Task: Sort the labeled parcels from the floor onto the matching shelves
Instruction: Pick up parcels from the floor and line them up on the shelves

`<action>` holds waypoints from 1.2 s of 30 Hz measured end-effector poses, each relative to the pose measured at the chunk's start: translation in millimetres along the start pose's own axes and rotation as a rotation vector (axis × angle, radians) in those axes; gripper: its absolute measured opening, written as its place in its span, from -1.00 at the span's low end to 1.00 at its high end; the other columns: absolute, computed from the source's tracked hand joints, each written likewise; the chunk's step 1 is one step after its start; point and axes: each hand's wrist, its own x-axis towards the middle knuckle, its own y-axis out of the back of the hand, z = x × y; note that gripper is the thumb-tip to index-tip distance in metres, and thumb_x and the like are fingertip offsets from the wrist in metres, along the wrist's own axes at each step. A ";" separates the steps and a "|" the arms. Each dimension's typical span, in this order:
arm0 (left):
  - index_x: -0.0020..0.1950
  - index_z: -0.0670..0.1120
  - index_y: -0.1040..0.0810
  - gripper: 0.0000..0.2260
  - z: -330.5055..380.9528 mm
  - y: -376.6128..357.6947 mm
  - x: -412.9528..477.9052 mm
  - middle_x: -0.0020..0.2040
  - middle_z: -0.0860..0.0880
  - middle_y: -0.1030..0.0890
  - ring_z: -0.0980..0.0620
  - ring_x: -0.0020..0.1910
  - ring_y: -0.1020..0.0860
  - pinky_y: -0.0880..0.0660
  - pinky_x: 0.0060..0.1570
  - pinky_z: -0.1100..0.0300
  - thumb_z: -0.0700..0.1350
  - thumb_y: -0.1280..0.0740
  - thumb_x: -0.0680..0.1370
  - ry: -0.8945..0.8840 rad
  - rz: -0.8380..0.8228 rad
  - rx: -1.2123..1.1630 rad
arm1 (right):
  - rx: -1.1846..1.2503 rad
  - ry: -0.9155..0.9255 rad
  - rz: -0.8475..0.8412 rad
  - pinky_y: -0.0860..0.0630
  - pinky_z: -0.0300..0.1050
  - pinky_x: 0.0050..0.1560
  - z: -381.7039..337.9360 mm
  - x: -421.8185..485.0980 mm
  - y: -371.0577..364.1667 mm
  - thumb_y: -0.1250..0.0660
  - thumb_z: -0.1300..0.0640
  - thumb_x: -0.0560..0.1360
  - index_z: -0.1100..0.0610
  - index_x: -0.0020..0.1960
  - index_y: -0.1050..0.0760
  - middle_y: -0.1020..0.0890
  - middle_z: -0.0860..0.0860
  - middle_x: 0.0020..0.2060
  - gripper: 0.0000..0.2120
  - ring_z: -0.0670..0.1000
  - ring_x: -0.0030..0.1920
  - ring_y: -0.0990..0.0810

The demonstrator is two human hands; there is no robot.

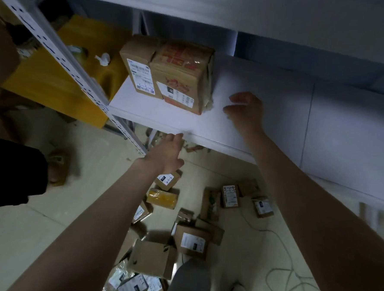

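Parcel sorting, nothing in grip

Standing over the floor parcels (152, 255), brown cartons with white labels, scattered across the pale floor at the feet and on toward the space under the shelf's front edge. Seeing a white cable (280, 250) looping over the floor to the right of that heap. Stretching the left hand (166, 153) toward the front edge of the white shelf (275, 126), fingers straight, grasping nothing; cannot tell whether the fingertips are touching that edge or stopping just short. Holding the right hand (246, 110) over the shelf board just inside its front edge, fingers loosely bent, released, carrying nothing, just beside the red-printed parcel (182, 76). Facing that parcel standing upright near the front edge, toward the shelf's left end, touching the plain parcel (137, 65) on its left, both turning white labels forward. Looking past the perforated upright post (69, 63) at the shelf's left front corner to a yellow box (48, 86) beyond. Looking up at the underside of an upper shelf (200, 7) farthest off.
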 end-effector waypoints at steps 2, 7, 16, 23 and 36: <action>0.59 -0.11 0.00 -0.25 15.6 -23.2 4.2 0.52 -0.20 -0.19 -0.24 0.47 -0.24 -0.38 0.33 -0.17 -0.07 -0.37 0.53 0.004 -0.029 -0.005 | -0.022 0.009 -0.058 -0.62 -0.02 -0.21 18.3 -15.9 15.8 -0.42 0.41 0.31 0.02 -0.23 -0.54 -0.65 -0.01 -0.24 -0.71 0.03 -0.29 -0.63; 0.59 -0.13 -0.01 -0.32 61.9 -81.9 13.5 0.56 -0.17 -0.12 -0.19 0.48 -0.26 -0.40 0.31 -0.12 -0.04 -0.29 0.59 0.019 -0.119 0.013 | -0.064 -0.003 -0.167 -0.64 -0.05 -0.19 78.9 -53.4 63.8 -0.39 0.41 0.38 0.06 -0.20 -0.58 -0.68 0.02 -0.29 -0.76 0.06 -0.23 -0.71; 0.54 -0.17 -0.16 -0.41 115.5 -211.6 12.1 0.43 -0.20 -0.29 -0.22 0.38 -0.34 -0.42 0.21 -0.06 -0.04 -0.30 0.58 0.074 -0.187 0.022 | -0.275 -0.102 -0.204 -0.63 0.24 -0.02 231.9 -118.8 161.3 -0.42 0.35 0.40 -0.05 -0.25 -0.55 -0.68 -0.01 -0.26 -0.71 0.17 -0.14 -0.70; 0.47 -0.17 -0.26 -0.47 143.6 -290.8 17.5 0.33 -0.20 -0.36 -0.21 0.24 -0.45 -0.50 0.17 -0.08 -0.10 -0.32 0.55 0.159 -0.219 -0.116 | -0.504 -0.220 -0.157 -0.56 -0.03 0.08 333.7 -123.3 210.2 -0.43 0.30 0.42 0.05 -0.19 -0.59 -0.66 0.03 -0.18 -0.84 0.12 -0.03 -0.67; 0.45 -0.22 -0.28 -0.49 185.6 -430.9 123.6 0.36 -0.23 -0.39 -0.19 0.31 -0.43 -0.39 0.21 0.08 0.01 -0.29 0.59 0.042 -0.137 -0.025 | -0.524 -0.562 0.013 -0.41 -0.12 0.21 527.1 -95.4 222.9 -0.47 0.07 0.47 0.21 0.35 -0.44 -0.54 0.16 0.30 -0.49 0.15 0.31 -0.50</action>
